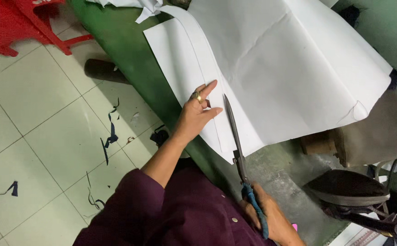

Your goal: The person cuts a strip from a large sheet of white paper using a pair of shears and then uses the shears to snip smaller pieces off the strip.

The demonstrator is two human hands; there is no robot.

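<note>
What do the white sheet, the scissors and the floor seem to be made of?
White sheet: probably paper, matte, with sharp fold creases; thin fabric is possible.
Scissors: dark, dull metal blades; the handle in the right hand looks wrapped in blue cloth or tape.
Floor: glazed pale tiles, slightly shiny, with grout lines.

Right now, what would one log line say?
left hand: flat on white paper | right hand: holds scissors, blades in paper | green table
</note>
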